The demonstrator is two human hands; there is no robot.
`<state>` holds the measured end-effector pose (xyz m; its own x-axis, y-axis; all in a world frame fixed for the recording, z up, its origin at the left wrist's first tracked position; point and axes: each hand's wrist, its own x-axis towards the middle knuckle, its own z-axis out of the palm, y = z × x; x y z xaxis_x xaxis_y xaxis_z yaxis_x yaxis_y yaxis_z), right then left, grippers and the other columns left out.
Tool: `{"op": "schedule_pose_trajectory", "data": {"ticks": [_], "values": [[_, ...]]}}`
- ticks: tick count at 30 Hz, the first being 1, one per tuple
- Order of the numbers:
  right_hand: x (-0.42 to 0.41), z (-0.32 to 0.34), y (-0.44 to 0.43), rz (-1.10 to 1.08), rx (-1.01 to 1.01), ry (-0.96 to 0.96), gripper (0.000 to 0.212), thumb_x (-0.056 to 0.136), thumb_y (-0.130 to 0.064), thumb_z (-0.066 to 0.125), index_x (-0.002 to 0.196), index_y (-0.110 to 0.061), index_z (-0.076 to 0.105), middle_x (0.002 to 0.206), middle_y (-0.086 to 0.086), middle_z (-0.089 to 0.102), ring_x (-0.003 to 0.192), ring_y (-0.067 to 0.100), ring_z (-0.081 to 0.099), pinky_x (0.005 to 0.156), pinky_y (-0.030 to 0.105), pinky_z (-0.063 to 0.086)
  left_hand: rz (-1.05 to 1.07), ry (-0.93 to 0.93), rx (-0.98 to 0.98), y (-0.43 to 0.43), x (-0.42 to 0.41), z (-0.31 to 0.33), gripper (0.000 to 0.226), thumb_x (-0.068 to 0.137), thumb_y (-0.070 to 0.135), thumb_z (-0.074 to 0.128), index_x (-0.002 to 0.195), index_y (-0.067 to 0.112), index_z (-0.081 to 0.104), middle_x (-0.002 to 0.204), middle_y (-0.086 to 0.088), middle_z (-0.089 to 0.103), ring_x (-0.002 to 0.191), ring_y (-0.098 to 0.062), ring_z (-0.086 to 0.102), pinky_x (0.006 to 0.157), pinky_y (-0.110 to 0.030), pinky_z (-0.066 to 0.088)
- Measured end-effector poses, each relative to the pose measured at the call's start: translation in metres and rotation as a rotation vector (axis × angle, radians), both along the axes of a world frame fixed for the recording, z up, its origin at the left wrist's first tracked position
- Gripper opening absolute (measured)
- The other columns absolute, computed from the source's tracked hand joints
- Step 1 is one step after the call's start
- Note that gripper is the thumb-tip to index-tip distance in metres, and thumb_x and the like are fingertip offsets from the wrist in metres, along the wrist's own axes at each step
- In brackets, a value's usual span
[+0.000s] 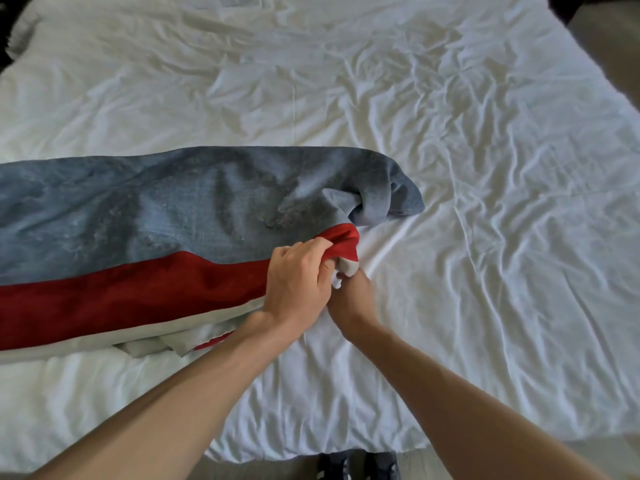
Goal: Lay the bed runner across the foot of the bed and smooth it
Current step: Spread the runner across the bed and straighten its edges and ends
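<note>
Blue-and-red bed runner (145,216) on bed (485,168), left hand (298,282) grip clamped on its end, right hand (351,294) alongside, grip unclear

Tan floor (429,463), a pair of dark patterned feet (356,466), dark shapes at the far corners.
Shows the floor only as a thin strip along the near edge and as a wedge at the far right corner. Places the two feet side by side on the near strip, close together, dark with small white marks; socks or shoes, cannot tell. Sets a dark furniture piece (568,6) beside the far-right wedge of floor, cut off at the top, and a dark blurred mass (4,36) at the far left, too dim to identify.
</note>
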<state>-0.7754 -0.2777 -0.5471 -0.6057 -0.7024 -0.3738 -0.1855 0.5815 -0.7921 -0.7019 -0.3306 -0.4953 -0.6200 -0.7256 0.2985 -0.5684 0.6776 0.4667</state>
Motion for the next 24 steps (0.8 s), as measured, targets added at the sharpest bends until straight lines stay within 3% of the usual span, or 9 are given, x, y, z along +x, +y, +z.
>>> {"op": "schedule_pose_trajectory", "data": {"ticks": [3,6,9,12,15,18,21,24], "values": [[-0.001,0.000,-0.011,-0.199,-0.041,-0.069,0.019,0.088,-0.027,0.050,0.100,-0.016,0.061,0.089,0.004,0.067,0.084,0.023,0.062,0.071,0.035,0.049,0.022,0.037,0.015,-0.004,0.002,0.002,0.007,0.082,0.011,0.053,0.084,0.011,0.060,0.066,0.002,0.060,0.063,-0.021,0.056,0.071,-0.032,0.040],[-0.016,-0.003,-0.008,-0.259,-0.093,-0.064,0.030,0.089,-0.017,0.052,0.117,-0.020,0.063,0.093,0.002,0.069,0.086,0.019,0.064,0.078,0.036,0.052,0.029,0.068,0.033,-0.005,0.002,0.001,0.009,0.085,0.013,0.050,0.085,0.011,0.059,0.065,0.002,0.060,0.061,-0.020,0.054,0.072,-0.031,0.039],[-0.029,-0.005,-0.002,-0.116,-0.172,-0.031,0.027,0.085,-0.020,0.063,0.112,-0.023,0.067,0.092,0.000,0.069,0.079,0.014,0.064,0.076,0.035,0.054,0.042,0.085,0.047,-0.005,0.000,0.000,0.015,0.086,0.016,0.047,0.089,0.010,0.060,0.066,0.000,0.061,0.061,-0.021,0.055,0.072,-0.032,0.039],[-0.028,-0.006,0.000,0.050,-0.180,0.053,0.027,0.080,-0.032,0.071,0.104,-0.020,0.066,0.091,-0.002,0.063,0.077,0.010,0.059,0.069,0.026,0.049,0.053,0.088,0.061,-0.004,-0.002,-0.002,0.014,0.085,0.012,0.049,0.090,0.007,0.061,0.067,-0.003,0.063,0.061,-0.023,0.055,0.070,-0.031,0.038],[-0.027,-0.006,-0.003,-0.023,-0.221,0.103,0.009,0.085,-0.018,0.064,0.084,-0.010,0.067,0.086,0.003,0.061,0.068,0.006,0.054,0.063,0.026,0.042,0.045,0.086,0.071,-0.005,-0.001,-0.002,0.018,0.086,0.015,0.047,0.091,0.006,0.061,0.067,-0.004,0.063,0.059,-0.023,0.054,0.067,-0.030,0.035],[-0.037,-0.002,0.000,-0.074,-0.237,0.162,0.012,0.083,-0.007,0.058,0.087,-0.013,0.068,0.084,0.002,0.064,0.070,0.013,0.055,0.066,0.029,0.044,0.039,0.064,0.058,-0.008,0.005,-0.001,0.018,0.087,0.016,0.047,0.092,0.006,0.061,0.068,-0.002,0.062,0.059,-0.021,0.052,0.067,-0.030,0.034],[-0.058,0.009,0.016,-0.173,-0.259,0.135,0.011,0.086,-0.008,0.056,0.088,-0.014,0.064,0.080,-0.004,0.063,0.075,0.013,0.057,0.067,0.029,0.044,0.023,0.037,0.039,-0.012,0.007,-0.004,0.018,0.090,0.019,0.047,0.090,0.007,0.060,0.072,0.002,0.062,0.060,-0.015,0.049,0.069,-0.031,0.036],[-0.082,0.030,0.033,-0.207,-0.274,0.117,0.013,0.089,-0.013,0.048,0.080,-0.011,0.058,0.071,-0.004,0.057,0.066,0.009,0.050,0.056,0.025,0.038,-0.030,-0.050,-0.020,-0.012,0.005,-0.011,0.009,0.091,0.014,0.056,0.085,0.008,0.058,0.070,0.000,0.056,0.057,-0.018,0.050,0.065,-0.036,0.041]]}}
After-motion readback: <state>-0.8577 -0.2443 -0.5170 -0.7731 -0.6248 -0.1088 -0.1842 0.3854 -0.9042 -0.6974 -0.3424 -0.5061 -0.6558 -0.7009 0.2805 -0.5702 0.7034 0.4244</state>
